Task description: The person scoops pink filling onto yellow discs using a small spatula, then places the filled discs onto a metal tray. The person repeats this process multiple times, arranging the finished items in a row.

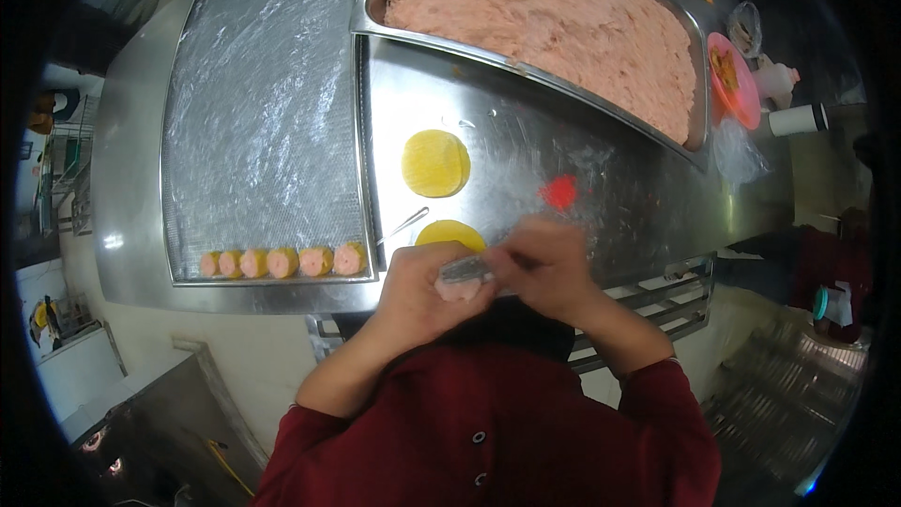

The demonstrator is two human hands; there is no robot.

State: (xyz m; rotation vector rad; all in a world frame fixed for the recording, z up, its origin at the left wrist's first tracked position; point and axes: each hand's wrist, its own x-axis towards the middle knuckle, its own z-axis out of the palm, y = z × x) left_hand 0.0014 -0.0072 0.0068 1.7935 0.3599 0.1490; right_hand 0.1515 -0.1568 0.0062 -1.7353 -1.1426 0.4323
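Observation:
My left hand [418, 291] is curled around a lump of pink minced meat [458, 291], just in front of the table's near edge. Across the top of the meat lies a flat grey metal spatula [466, 268]. My right hand [549, 258], smeared by motion, is closed at the spatula's right end and covers its handle. Any wrapper around the meat is hidden by my fingers. Just beyond my hands, a yellow round wrapper [449, 233] is partly covered by them. Farther back sits a small stack of yellow round wrappers [435, 163].
On the left, a mesh-topped tray [263, 122] carries several open-topped dumplings [282, 263] along its near edge. A deep metal pan of minced meat [544, 28] stands at the back right. Red bits [558, 192], a thin metal utensil [404, 225] and a pink bowl [735, 83] are also on the table.

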